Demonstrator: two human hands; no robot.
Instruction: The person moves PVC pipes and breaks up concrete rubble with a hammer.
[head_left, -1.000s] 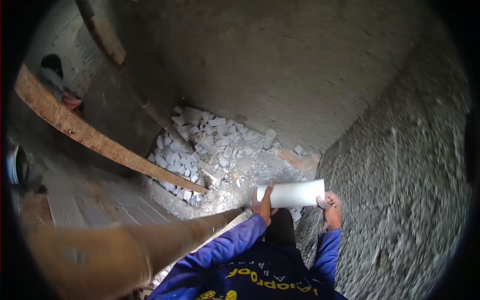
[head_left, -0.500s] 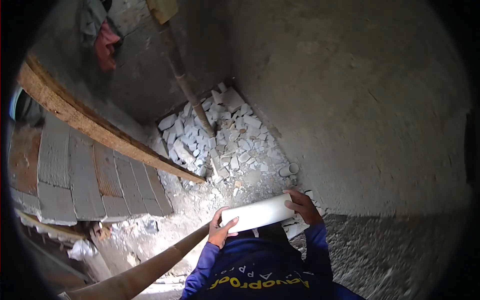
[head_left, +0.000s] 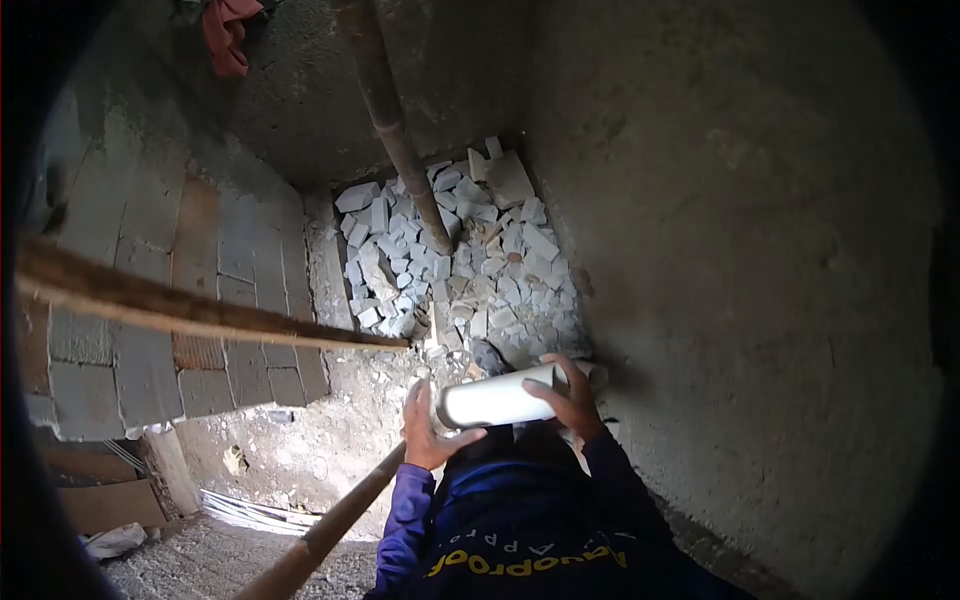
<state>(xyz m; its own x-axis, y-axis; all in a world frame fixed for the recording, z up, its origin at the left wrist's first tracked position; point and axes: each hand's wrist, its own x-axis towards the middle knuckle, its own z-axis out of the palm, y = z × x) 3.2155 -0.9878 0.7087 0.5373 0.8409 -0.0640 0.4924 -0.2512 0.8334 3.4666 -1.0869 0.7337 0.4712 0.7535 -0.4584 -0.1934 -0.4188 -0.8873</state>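
A short white PVC pipe [head_left: 495, 400] lies crosswise in front of my body, its left end showing a round opening. My right hand [head_left: 572, 398] grips it near the right end, thumb on the near side and fingers over the far side. At the other end, my left hand [head_left: 428, 437] is open, thumb and fingers spread around the pipe's mouth with a small gap visible. Just beyond my right hand, a second white pipe end [head_left: 597, 375] shows beside the wall, partly hidden. A dark shoe [head_left: 488, 357] appears past the held pipe.
Broken pale block rubble [head_left: 480, 250] fills the corner, with a bamboo pole [head_left: 400, 140] standing in it. A wooden beam [head_left: 200, 318] crosses at left before a block wall [head_left: 150, 355]. Another pole [head_left: 320, 535] slants up near my left arm. A concrete wall [head_left: 740, 250] stands at right.
My left hand has loosened from the pipe and spread its fingers. The pipe's left end has turned to show its opening. My view has shifted, and a shoe now shows.
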